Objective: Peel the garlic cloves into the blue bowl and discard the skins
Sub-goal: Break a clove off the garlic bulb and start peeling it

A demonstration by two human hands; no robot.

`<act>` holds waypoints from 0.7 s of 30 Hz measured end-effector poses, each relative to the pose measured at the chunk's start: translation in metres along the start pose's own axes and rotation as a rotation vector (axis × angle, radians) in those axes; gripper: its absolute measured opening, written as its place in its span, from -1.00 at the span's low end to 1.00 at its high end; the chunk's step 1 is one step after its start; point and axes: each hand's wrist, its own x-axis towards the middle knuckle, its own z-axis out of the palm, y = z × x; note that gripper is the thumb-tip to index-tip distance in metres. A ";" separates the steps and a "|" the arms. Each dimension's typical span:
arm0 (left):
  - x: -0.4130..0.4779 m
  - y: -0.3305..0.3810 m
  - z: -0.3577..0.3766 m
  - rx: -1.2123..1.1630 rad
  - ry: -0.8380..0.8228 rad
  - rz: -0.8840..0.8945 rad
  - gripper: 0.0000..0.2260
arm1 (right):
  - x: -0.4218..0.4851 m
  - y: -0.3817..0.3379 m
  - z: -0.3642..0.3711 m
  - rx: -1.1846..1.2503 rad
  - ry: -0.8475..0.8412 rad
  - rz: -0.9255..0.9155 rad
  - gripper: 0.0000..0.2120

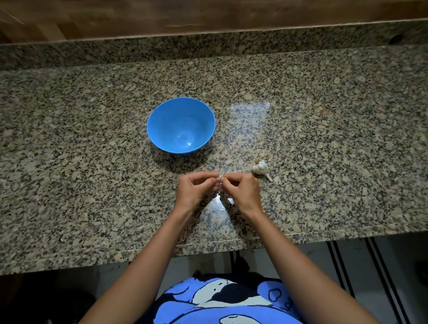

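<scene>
A blue bowl (181,124) stands empty on the speckled granite counter (83,154). In front of it my left hand (193,189) and my right hand (242,191) meet, both pinching a small garlic clove (219,181) between their fingertips; the clove is mostly hidden by the fingers. A white garlic bulb (260,168) lies on the counter just beyond my right hand. A small white piece (230,201), skin or clove, lies on the counter under my right hand.
A raised granite ledge (215,46) and a wooden wall (167,6) run along the back. The counter's front edge (202,246) is close to my body, with tiled floor below at the right.
</scene>
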 end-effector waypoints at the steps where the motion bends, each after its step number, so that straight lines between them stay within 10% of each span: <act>1: -0.001 0.001 -0.001 -0.019 0.004 -0.015 -0.89 | -0.001 0.000 0.000 -0.002 0.019 0.011 -0.91; 11: -0.013 0.004 0.006 -0.455 0.070 -0.219 -0.86 | 0.001 0.000 -0.002 0.008 0.017 0.127 -0.90; 21: -0.015 -0.007 0.021 -0.053 0.216 0.019 -0.83 | -0.007 -0.010 0.004 0.380 -0.065 0.329 -0.88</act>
